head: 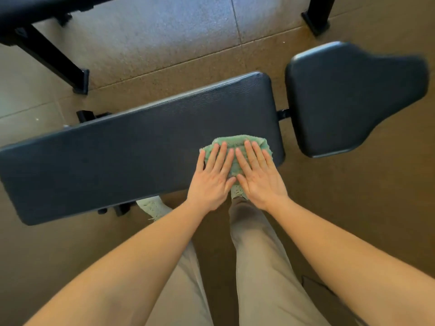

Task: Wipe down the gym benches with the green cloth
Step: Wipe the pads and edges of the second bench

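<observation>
Brown tiled gym floor [164,38], sunlit patch up top. Far left: second bench [35,10], cut off by frame edge, well apart. Centre: long bench pad [117,149], long axis left-to-right, right end angled slightly away. Left hand [211,182] and right hand [259,177] side by side on green cloth [235,142], fingers straight, palms pressing flat, no grip. Cloth bunched at pad's right end, near front edge. Bulk of pad: left of hands, left hand nearer. Probably a leftward sweep along that axis next. Right: seat pad [348,97] past narrow gap, right hand nearer. Cloth mostly hidden under hands; frame under pad barely visible; seat pad's far right blurred.
</observation>
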